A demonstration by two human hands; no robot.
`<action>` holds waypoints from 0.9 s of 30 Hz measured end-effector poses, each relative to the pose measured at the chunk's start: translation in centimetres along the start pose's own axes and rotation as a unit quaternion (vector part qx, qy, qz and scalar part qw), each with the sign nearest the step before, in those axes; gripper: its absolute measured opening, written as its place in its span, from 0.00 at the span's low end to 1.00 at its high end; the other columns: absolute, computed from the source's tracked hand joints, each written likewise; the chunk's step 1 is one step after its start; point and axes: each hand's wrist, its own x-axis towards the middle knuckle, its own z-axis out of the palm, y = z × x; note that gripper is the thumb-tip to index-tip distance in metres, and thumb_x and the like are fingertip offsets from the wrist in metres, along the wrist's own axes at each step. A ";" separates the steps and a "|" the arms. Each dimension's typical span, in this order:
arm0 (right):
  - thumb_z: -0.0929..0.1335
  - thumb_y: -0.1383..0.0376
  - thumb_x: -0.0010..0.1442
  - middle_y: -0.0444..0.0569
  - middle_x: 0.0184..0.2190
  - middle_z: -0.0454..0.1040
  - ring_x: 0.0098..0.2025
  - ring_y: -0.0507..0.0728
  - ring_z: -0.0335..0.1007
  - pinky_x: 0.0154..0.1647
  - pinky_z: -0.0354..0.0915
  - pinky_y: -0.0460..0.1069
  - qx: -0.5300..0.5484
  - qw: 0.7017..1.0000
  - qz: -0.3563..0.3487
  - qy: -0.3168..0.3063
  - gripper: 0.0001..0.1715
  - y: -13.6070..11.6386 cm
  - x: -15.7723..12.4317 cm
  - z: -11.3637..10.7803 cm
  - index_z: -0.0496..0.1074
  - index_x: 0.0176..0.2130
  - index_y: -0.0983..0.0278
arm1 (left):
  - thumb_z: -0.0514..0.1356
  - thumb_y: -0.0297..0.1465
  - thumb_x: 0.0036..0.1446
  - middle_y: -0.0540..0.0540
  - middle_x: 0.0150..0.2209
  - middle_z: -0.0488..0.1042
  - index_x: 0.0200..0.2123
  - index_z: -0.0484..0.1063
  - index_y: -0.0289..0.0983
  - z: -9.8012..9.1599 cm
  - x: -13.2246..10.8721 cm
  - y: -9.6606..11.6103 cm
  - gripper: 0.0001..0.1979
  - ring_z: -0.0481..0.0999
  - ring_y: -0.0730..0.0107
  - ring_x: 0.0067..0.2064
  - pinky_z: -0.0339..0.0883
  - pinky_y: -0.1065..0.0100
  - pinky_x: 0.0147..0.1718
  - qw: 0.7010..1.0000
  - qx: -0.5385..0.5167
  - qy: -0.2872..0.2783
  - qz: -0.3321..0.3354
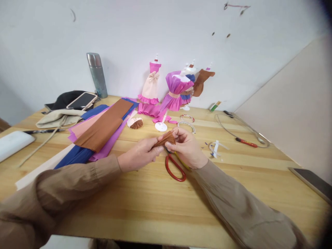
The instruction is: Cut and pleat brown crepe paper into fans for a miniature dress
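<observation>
Between both hands is a pleated strip of brown crepe paper (166,138), its folds gathered close together. My left hand (141,154) is closed on its left end. The fingers of my right hand (187,147) pinch the right end. Just beneath my right hand lie scissors with red handles (175,168), their blades partly hidden by the hand. Left of the hands, sheets of brown crepe paper (106,124) rest on blue, purple and pink ones. A small cream and brown paper fan (135,123) sits on the table beyond my left hand.
Small dress stands wear paper dresses, among them a pink and cream dress (150,86) and a purple dress (174,91). Tape rolls (186,126) lie before them. A metal flask (97,74) and phone (82,100) stand back left; a cable (243,138) curls at right.
</observation>
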 end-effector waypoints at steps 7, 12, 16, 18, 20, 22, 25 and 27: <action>0.69 0.57 0.53 0.45 0.27 0.73 0.25 0.52 0.64 0.27 0.59 0.48 -0.369 0.927 0.064 -0.031 0.12 -2.1 0.0 -1.0 0.68 0.33 0.62 | 0.48 0.30 0.60 0.53 0.23 0.61 0.34 0.66 0.35 -0.3 0.0 0.5 0.08 0.61 0.76 0.24 0.59 0.73 0.24 0.997 -0.026 0.068 0.028; 0.69 0.54 0.53 0.50 0.34 0.77 0.35 0.60 0.72 0.30 0.56 0.49 -0.679 0.697 0.190 -0.131 0.25 -2.7 -1.2 -1.7 0.71 0.50 0.59 | 0.47 0.27 0.60 0.52 0.26 0.65 0.35 0.66 0.33 -0.4 0.6 0.0 0.09 0.67 0.78 0.24 0.65 0.73 0.26 0.985 -0.137 0.092 -0.045; 0.69 0.58 0.52 0.51 0.41 0.75 0.38 0.61 0.72 0.32 0.56 0.50 -0.702 0.673 0.197 -0.124 0.33 -2.4 -2.1 -2.1 0.66 0.57 0.53 | 0.46 0.26 0.60 0.55 0.23 0.60 0.37 0.66 0.33 -0.7 0.7 0.3 0.09 0.61 0.81 0.20 0.58 0.76 0.20 0.976 -0.174 0.092 -0.092; 0.68 0.62 0.52 0.52 0.40 0.75 0.38 0.62 0.73 0.33 0.56 0.50 -0.699 0.679 0.186 -0.125 0.33 -2.3 -2.4 -2.2 0.65 0.57 0.53 | 0.48 0.27 0.59 0.55 0.22 0.58 0.36 0.68 0.33 -0.9 0.6 0.6 0.09 0.58 0.80 0.21 0.55 0.76 0.20 0.981 -0.133 0.108 -0.092; 0.66 0.64 0.53 0.53 0.39 0.76 0.39 0.63 0.73 0.34 0.57 0.51 -0.697 0.685 0.170 -0.127 0.28 -2.1 -2.4 -2.3 0.68 0.55 0.58 | 0.50 0.28 0.59 0.53 0.24 0.61 0.35 0.69 0.33 -1.1 0.5 0.8 0.09 0.61 0.77 0.25 0.59 0.73 0.25 0.986 -0.074 0.129 -0.079; 0.65 0.65 0.53 0.56 0.40 0.76 0.39 0.62 0.73 0.35 0.59 0.51 -0.695 0.692 0.156 -0.116 0.23 -1.8 -2.4 -2.3 0.71 0.50 0.62 | 0.50 0.30 0.59 0.51 0.28 0.66 0.35 0.70 0.34 -1.3 0.4 0.8 0.10 0.66 0.73 0.31 0.63 0.70 0.32 0.987 -0.021 0.145 -0.064; 0.64 0.64 0.55 0.55 0.35 0.76 0.35 0.58 0.71 0.33 0.60 0.49 -0.644 0.748 0.138 -0.082 0.18 -1.5 -2.2 -2.6 0.71 0.46 0.66 | 0.49 0.33 0.61 0.50 0.29 0.68 0.33 0.68 0.35 -1.6 0.4 0.4 0.11 0.68 0.70 0.34 0.63 0.67 0.36 0.985 0.055 0.161 -0.033; 0.63 0.61 0.58 0.49 0.28 0.74 0.28 0.54 0.68 0.29 0.59 0.48 -0.540 0.827 0.144 -0.065 0.15 -1.6 -2.0 -3.0 0.68 0.44 0.66 | 0.49 0.34 0.62 0.50 0.29 0.67 0.31 0.66 0.36 -1.7 0.5 0.1 0.11 0.68 0.69 0.34 0.62 0.67 0.36 0.978 0.110 0.178 -0.004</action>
